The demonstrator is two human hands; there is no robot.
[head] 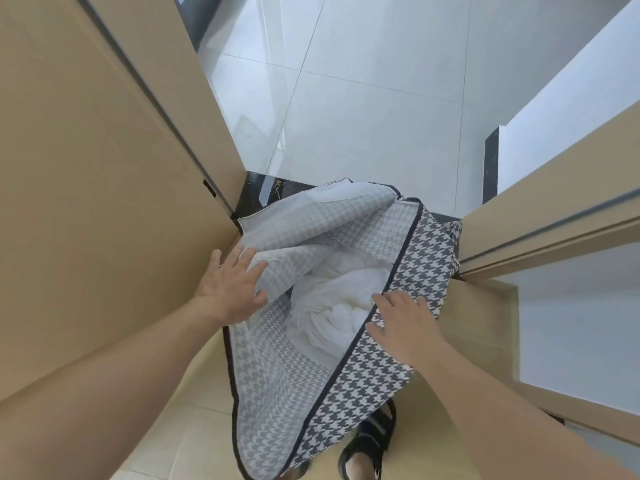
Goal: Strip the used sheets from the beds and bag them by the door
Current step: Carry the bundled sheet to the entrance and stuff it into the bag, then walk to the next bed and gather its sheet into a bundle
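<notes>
You're bagging: the sheets (330, 306) lie bundled inside the houndstooth bag (377, 372) by the door (104, 174), your left hand (230, 289) and right hand (403, 329) resting flat on it, gripping nothing; closing it looks next.

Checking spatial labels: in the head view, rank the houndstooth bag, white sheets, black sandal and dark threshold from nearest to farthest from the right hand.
1. houndstooth bag: under the right hand.
2. white sheets: inside the bag, just left.
3. black sandal: on the floor, lower in view.
4. dark threshold: beyond the bag.
</notes>
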